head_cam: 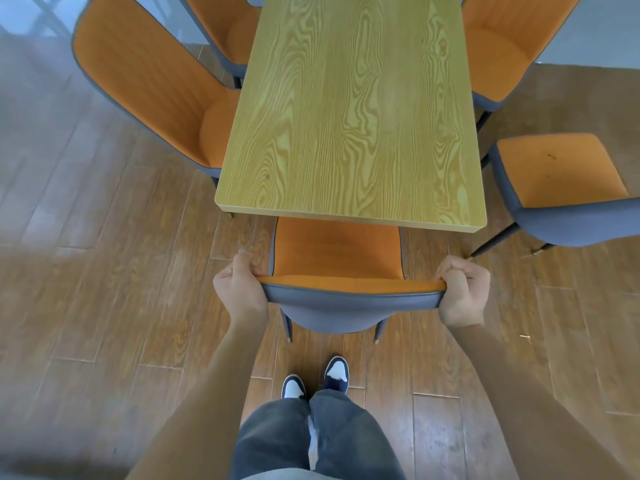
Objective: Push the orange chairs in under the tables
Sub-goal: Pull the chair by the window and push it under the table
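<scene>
An orange chair with a grey-blue back [337, 251] stands at the near end of the light wooden table [353, 109], its seat partly under the tabletop edge. My left hand [239, 289] grips the left end of its backrest top and my right hand [462, 289] grips the right end. Two orange chairs on the left, the nearer one [152, 88] and a farther one [225, 26], have their seats tucked partly under the table's long side. On the right, one chair [498, 53] stands close to the table and another [561, 181] stands apart from it, angled away.
The floor is brown wood planks [104, 271]. My feet in dark and white shoes [315, 379] stand just behind the held chair. A pale wall or glass panel runs along the far top edge.
</scene>
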